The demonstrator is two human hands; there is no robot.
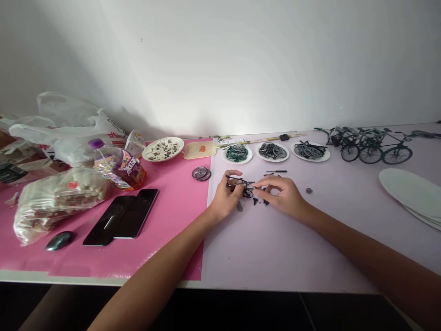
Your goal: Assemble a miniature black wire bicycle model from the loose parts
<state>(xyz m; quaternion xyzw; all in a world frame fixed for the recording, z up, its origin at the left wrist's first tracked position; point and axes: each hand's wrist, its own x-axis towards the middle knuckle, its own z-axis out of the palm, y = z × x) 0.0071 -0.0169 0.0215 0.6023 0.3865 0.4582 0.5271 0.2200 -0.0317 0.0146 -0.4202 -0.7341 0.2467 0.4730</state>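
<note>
My left hand (227, 195) is closed round a small dark bicycle frame (235, 179), near the middle of the table. Beside it, my right hand (280, 195) has thumb and forefinger pinched at the frame's right end; whatever is between those fingertips is too small to make out. Small black parts (255, 201) lie under and around the hands. A thin black screwdriver (276, 171) rests just behind the right hand. Two small spoked wheels (201, 173) overlap on the pink sheet to the left. A small grey round piece (309, 190) lies right of the right hand.
Three plates of parts (237, 154) line the wall side. Assembled toy bicycles (370, 147) stand back right, near stacked white plates (413, 193). Leftward are two phones (120, 218), a mouse (59, 240), a bottle (119, 166), plastic bags (62, 188) and a bowl (163, 150).
</note>
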